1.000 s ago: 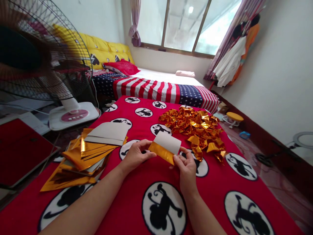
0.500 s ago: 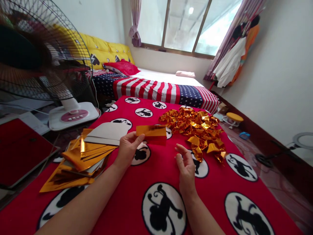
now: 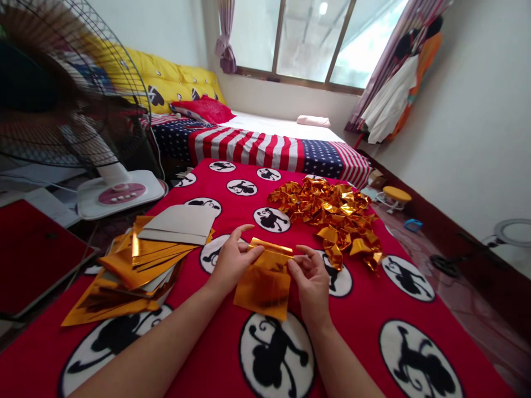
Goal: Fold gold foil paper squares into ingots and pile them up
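A gold foil sheet [image 3: 265,282] hangs between my hands over the red cloth, its top edge folded over into a narrow shiny strip. My left hand [image 3: 234,257] pinches the upper left of the sheet between thumb and fingers. At the upper right, my right hand [image 3: 309,271] pinches it too. To the left lies a loose stack of flat gold sheets [image 3: 124,276] with grey-white sheets [image 3: 178,224] on top. A pile of folded, crumpled-looking gold foil pieces [image 3: 332,210] sits beyond my right hand.
The red cloth [image 3: 357,337] bears white circles with black figures. A fan [image 3: 120,190] stands at the left beside a red board [image 3: 33,254]. Behind is a bed with a striped, starred cover [image 3: 253,146]. A yellow stool [image 3: 397,193] stands on the floor at right.
The foil sheet has come nearer to me and now hangs open below its folded top. My right hand, empty before, has taken hold of its right side. My left hand has shifted slightly right.
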`<action>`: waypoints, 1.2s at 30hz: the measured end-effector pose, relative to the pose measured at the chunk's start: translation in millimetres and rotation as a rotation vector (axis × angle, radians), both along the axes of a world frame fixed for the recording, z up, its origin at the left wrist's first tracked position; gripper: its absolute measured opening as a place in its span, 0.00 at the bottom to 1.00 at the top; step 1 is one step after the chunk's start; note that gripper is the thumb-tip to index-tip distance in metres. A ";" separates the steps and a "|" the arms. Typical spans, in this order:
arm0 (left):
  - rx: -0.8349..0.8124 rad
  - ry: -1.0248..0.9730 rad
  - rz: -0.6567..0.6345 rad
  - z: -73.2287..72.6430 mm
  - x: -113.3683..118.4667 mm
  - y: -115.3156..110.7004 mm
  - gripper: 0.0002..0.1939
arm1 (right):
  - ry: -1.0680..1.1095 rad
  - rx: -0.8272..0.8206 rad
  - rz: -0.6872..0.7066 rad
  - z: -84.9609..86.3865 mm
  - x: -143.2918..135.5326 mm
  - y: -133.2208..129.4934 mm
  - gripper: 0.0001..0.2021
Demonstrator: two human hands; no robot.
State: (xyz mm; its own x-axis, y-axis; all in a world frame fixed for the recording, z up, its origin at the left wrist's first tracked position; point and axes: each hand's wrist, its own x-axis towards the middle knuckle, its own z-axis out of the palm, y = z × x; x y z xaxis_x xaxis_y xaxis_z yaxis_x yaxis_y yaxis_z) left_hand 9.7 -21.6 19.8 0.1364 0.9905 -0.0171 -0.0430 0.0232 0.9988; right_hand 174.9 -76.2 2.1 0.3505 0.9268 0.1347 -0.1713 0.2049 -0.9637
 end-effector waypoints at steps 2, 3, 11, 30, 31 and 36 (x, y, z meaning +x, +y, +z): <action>0.043 -0.002 -0.050 -1.6 0.4 -0.3 0.28 | -0.016 -0.020 -0.004 -0.5 0.4 1.4 0.12; 0.055 -0.002 -0.075 -2.1 0.0 0.2 0.25 | -0.020 -0.027 -0.006 -1.1 0.9 2.1 0.10; 0.174 0.114 -0.328 -3.2 -10.3 6.6 0.15 | -0.014 -0.051 -0.052 -8.4 5.9 4.2 0.09; 0.182 0.101 -0.331 -8.4 -9.2 6.7 0.19 | -0.097 -0.080 0.183 -5.2 2.9 0.9 0.14; 0.184 0.103 -0.315 -8.0 -9.0 6.5 0.18 | -0.091 -0.087 0.181 -4.6 2.5 0.9 0.13; 0.215 0.167 -0.247 -6.9 -8.1 6.1 0.16 | -0.140 -0.099 0.163 -1.4 2.6 0.6 0.12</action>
State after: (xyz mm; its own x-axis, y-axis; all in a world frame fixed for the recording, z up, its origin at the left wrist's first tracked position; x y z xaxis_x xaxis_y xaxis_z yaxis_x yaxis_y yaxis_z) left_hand 1.6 -15.5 12.9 0.3847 0.9115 0.1454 0.1020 -0.1985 0.9748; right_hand 177.6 -75.6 0.7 0.1792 0.9808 0.0773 -0.0580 0.0889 -0.9943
